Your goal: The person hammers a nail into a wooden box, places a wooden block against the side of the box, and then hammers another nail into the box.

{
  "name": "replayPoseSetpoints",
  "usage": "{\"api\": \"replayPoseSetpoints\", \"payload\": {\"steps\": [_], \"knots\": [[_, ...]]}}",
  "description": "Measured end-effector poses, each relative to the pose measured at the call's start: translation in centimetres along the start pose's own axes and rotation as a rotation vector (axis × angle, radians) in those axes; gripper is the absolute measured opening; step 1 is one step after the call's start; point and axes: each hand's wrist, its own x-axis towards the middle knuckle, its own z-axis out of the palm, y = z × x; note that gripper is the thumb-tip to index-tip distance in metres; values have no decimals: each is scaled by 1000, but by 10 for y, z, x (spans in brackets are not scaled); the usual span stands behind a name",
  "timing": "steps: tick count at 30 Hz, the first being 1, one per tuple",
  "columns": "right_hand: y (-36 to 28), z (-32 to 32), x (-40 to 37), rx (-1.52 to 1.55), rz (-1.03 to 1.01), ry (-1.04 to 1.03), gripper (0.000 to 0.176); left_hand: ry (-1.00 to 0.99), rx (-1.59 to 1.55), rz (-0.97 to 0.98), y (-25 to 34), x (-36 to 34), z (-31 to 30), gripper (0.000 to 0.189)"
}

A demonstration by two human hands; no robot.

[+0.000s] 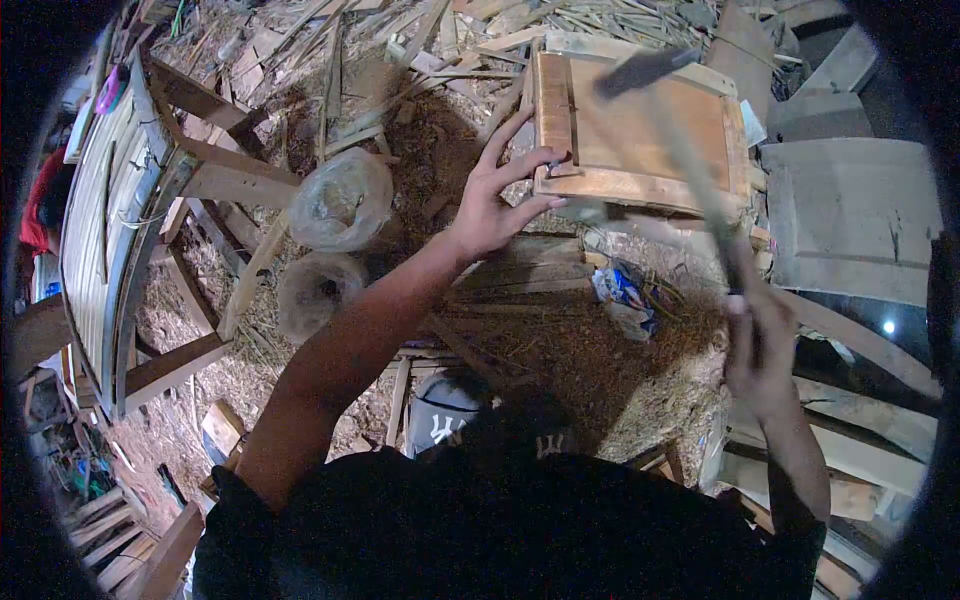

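Note:
A wooden framed panel (650,120), like a drawer or small door, lies ahead of me with pale strips around its brown middle. My left hand (495,195) grips its near left corner, thumb below and fingers spread along the left edge. Something small and dark shows at the index fingertip, too small to name. In my right hand (762,345) is a hammer, held by the end of its handle (700,165). The dark hammer head (648,73) is raised over the panel's far side, blurred by motion.
Two clear plastic bags (342,200) stand left of my forearm. A curved wooden frame with slats (105,230) is at the left. A grey curved board (850,215) and planks (860,440) lie right. Scraps and sawdust cover the ground, with a crumpled blue-white packet (625,300).

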Motion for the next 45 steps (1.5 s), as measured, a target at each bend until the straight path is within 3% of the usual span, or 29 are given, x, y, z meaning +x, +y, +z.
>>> {"api": "replayPoseSetpoints", "payload": {"steps": [2,3,4,6,10,11,12,15,16,18,19,22,24,26,28,30,31,34,36,42,45], "knots": [[-9,-12,-10,202,466,175,79,0,8,4,0,1,0,55],[-5,-6,-15,398,443,315,72,4,8,7,-1,1,0,54],[3,4,-15,396,443,316,72,7,8,12,-2,1,1,54],[20,22,-8,-13,-153,108,58,12,15,15,-3,-1,2,54],[10,12,-3,29,48,-41,51,6,12,-12,-1,-1,-1,54],[9,6,4,-148,-88,128,48,22,32,-9,0,-1,0,54],[7,1,2,-152,-87,129,48,21,29,-6,-1,-1,1,54],[-4,-9,-12,284,422,282,58,32,22,2,-2,0,3,54],[-1,-3,-12,284,422,285,58,33,23,-5,-2,0,3,55],[5,14,-5,120,41,-93,53,37,26,-8,-2,-1,1,55],[-7,20,5,-33,123,-131,54,33,35,-13,-2,-2,0,56],[-9,8,5,131,175,-54,55,26,44,-12,-2,-1,1,57],[-7,3,4,26,64,44,55,27,48,0,-1,1,0,57],[-9,3,-9,272,287,246,60,31,31,-5,0,1,1,57],[-8,8,-8,153,228,210,66,28,62,-16,0,-4,3,63],[-12,14,8,152,175,-207,55,32,101,-21,0,-2,1,68],[-15,16,4,58,192,-234,61,15,42,-54,1,0,0,74],[-17,22,-1,229,263,-87,55,28,-28,-67,4,-2,-1,86],[-11,21,-3,194,268,-98,61,-52,-97,-228,10,-3,-1,83],[-2,30,-4,103,279,-67,50,-88,-133,-303,5,3,-2,78],[13,37,-4,145,291,56,48,-80,-98,-285,4,10,-4,74]]}}
